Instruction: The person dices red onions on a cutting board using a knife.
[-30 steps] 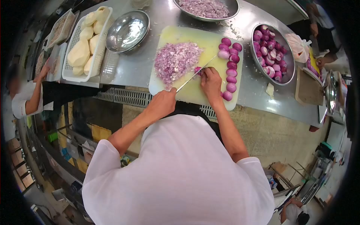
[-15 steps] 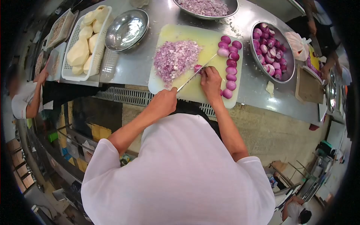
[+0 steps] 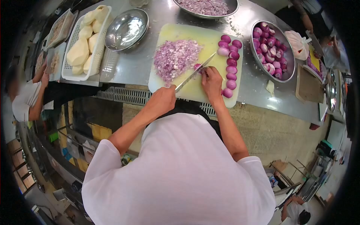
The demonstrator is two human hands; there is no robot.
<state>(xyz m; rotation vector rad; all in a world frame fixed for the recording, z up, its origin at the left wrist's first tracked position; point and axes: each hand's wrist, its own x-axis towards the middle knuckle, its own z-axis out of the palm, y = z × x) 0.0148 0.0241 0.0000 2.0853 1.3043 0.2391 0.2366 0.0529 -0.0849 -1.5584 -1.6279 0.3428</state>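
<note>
My left hand (image 3: 160, 101) is closed round the handle of a kitchen knife (image 3: 197, 72). The blade slants up to the right across a cutting board (image 3: 210, 37). Just beyond the blade is a small piece of red onion (image 3: 197, 66). My right hand (image 3: 212, 83), fingers curled down, presses on onion at the blade's near side, mostly hidden by the fingers. Chopped red onion (image 3: 176, 60) is heaped on the board's left half. Several peeled onions (image 3: 231, 69) are lined up along its right side.
A steel bowl of onions (image 3: 290, 67) stands to the right, another of chopped onion (image 3: 210, 15) at the back. On the left are an upturned-looking steel bowl (image 3: 126, 30) and a white basket (image 3: 96, 63) of peeled roots. Other people work at both sides.
The knife blade has turned slightly, showing more of its flat side, and my left hand has shifted a little left. My right hand stays nearly in place.
</note>
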